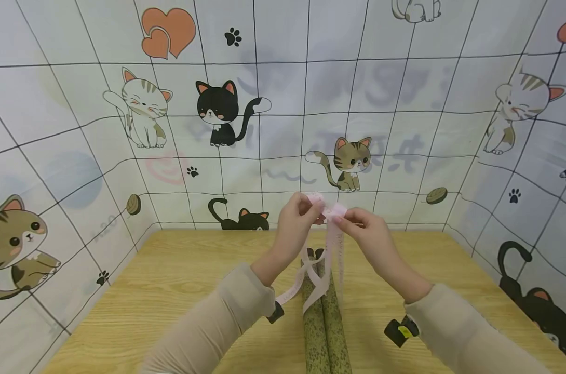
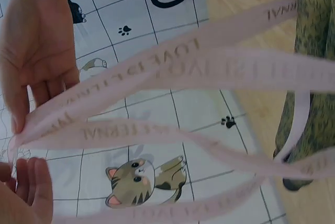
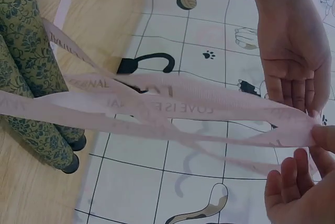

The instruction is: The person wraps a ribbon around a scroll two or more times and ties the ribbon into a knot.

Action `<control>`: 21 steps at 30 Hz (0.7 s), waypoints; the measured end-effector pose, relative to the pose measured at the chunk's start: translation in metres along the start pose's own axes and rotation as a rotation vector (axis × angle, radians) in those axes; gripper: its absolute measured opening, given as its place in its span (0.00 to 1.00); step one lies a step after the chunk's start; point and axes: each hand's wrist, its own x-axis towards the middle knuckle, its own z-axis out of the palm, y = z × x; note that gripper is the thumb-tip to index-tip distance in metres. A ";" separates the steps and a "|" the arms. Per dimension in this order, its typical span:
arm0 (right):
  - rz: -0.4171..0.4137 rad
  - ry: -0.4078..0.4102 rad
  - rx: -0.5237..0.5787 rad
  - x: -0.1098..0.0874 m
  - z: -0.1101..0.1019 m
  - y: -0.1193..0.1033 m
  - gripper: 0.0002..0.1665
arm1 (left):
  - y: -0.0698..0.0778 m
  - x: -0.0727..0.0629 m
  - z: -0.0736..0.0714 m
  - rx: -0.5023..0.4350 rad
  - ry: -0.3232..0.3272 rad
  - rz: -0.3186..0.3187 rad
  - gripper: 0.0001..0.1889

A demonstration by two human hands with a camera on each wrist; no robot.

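Pink ribbon point(image 1: 334, 228) with printed lettering is bunched into small loops between both hands, raised over the far part of the table. My left hand point(image 1: 298, 215) pinches the loop on the left between thumb and fingers. On the other side my right hand point(image 1: 369, 231) pinches the right-hand loop, close beside the left fingertips. Long ribbon tails hang down in front of two green floral-patterned rolls point(image 1: 314, 317) lying side by side. In the right wrist view the rolls point(image 3: 31, 72) show dark end caps, and several ribbon strands stretch from them up to the fingers.
The rolls lie lengthwise on a wood-grain table point(image 1: 194, 291). White cloth point(image 1: 283, 104) printed with cats and grid lines surrounds the table at the back and sides. A black camera device point(image 1: 401, 331) sits under the right sleeve cuff.
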 end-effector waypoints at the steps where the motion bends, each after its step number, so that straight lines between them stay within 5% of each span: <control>1: -0.014 0.019 0.008 -0.001 0.002 0.000 0.21 | -0.002 -0.002 0.001 -0.009 0.036 0.008 0.09; 6: -0.099 0.113 -0.032 -0.006 0.008 0.003 0.17 | -0.007 -0.010 0.009 -0.046 0.158 0.045 0.09; 11: -0.164 0.148 -0.089 -0.007 0.008 0.005 0.15 | -0.013 -0.015 0.010 0.040 0.158 0.134 0.07; 16: -0.189 0.146 -0.085 -0.007 0.008 0.006 0.16 | -0.016 -0.019 0.008 0.163 0.051 0.227 0.19; 21: -0.168 0.167 -0.121 -0.010 0.009 0.006 0.16 | -0.017 -0.023 0.012 0.419 -0.117 0.226 0.37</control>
